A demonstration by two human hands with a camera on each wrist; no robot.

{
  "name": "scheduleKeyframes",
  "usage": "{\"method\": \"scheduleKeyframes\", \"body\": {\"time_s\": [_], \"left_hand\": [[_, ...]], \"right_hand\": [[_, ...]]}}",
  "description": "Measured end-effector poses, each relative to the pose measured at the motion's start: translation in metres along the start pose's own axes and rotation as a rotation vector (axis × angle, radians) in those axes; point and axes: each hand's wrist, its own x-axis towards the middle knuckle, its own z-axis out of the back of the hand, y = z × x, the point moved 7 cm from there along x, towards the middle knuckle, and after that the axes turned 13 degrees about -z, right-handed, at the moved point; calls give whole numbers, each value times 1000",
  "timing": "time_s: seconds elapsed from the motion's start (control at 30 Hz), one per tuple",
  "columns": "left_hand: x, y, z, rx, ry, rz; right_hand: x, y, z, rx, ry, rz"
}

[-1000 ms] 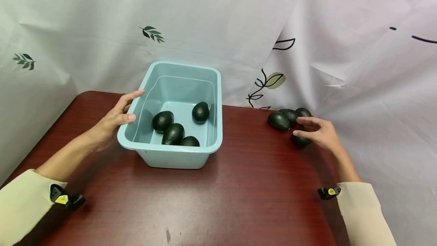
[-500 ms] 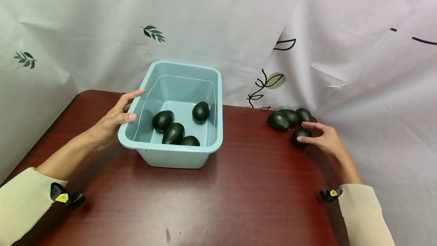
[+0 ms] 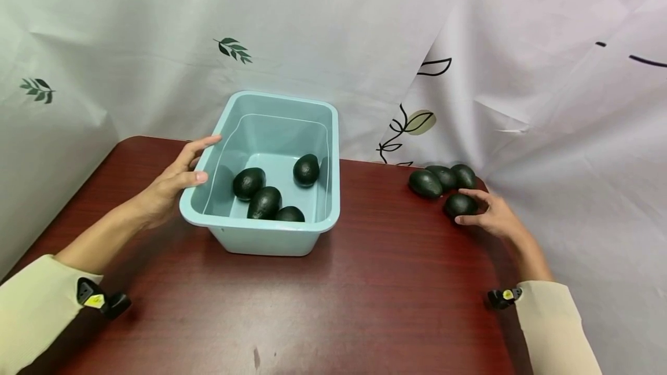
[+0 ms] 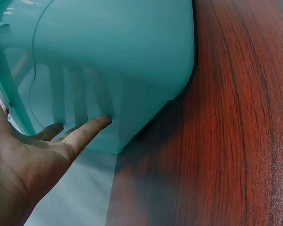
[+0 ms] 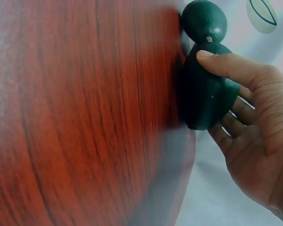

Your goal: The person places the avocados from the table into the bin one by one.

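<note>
My left hand (image 3: pixel 169 190) lies against the left side of a light blue plastic tub (image 3: pixel 260 242). Its thumb and index finger reach the rim; in the left wrist view the other fingers (image 4: pixel 87 132) are fairly straight, tips on the outer wall. Several dark green avocados (image 3: pixel 264 203) lie inside the tub. At the table's right side my right hand (image 3: pixel 495 213) holds another avocado (image 3: pixel 460 205) between thumb and fingers. In the right wrist view the thumb (image 5: pixel 221 61) lies over this avocado (image 5: pixel 205 99), with the fingers curled behind it.
Behind the held avocado, several more avocados (image 3: pixel 425 184) sit close together near the table's back right corner. The reddish-brown table (image 3: pixel 365 305) ends at a white patterned cloth (image 3: pixel 323 28) hanging at the back and sides.
My right hand has come down and slightly toward me, its thumb and fingers now around the near avocado. The left hand and the tub have stayed in place.
</note>
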Motion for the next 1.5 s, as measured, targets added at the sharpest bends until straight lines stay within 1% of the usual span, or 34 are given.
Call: {"method": "scheduleKeyframes", "body": {"time_s": [0.17, 0.3, 0.43, 0.57, 0.83, 1.07, 1.23, 1.5], "left_hand": [[1, -1, -1, -4, 1, -6], [2, -1, -1, -7, 2, -8], [1, -1, -1, 3, -2, -5], [0, -1, 0, 15, -5, -1], [1, -2, 0, 16, -2, -3], [1, -1, -1, 6, -2, -3], [1, 0, -1, 7, -3, -1], [0, 0, 0, 4, -5, -3]], "right_hand": [[1, -3, -4, 69, 13, -13], [2, -6, -8, 121, 40, -11], [2, -8, -9, 120, 41, -14], [0, -8, -8, 107, 22, -16], [-3, -9, -5, 138, -10, -17], [-6, -13, -5, 149, -28, -62], [-7, -16, -4, 170, -32, -74], [-9, -20, 0, 234, -41, -123]]}}
